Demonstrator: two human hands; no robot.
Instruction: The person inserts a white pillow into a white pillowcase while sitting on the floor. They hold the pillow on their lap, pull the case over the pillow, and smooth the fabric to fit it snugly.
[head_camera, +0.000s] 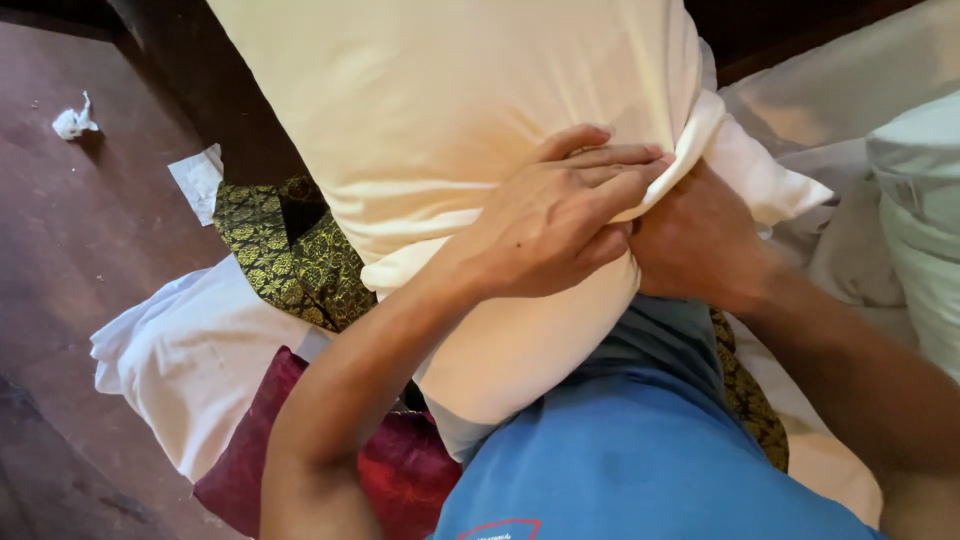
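Observation:
A large cream pillow is pressed against my blue shirt and stands tall in front of me. My left hand lies flat on its front, fingers curled over a fold of the white pillowcase. Behind that fold, my right hand grips the pillowcase edge, its fingers hidden in the cloth.
A dark red cushion and a black-and-gold patterned cloth lie below the pillow, on white bedding. More white linen and a pale pillow are at the right. A crumpled tissue sits on the brown wooden floor.

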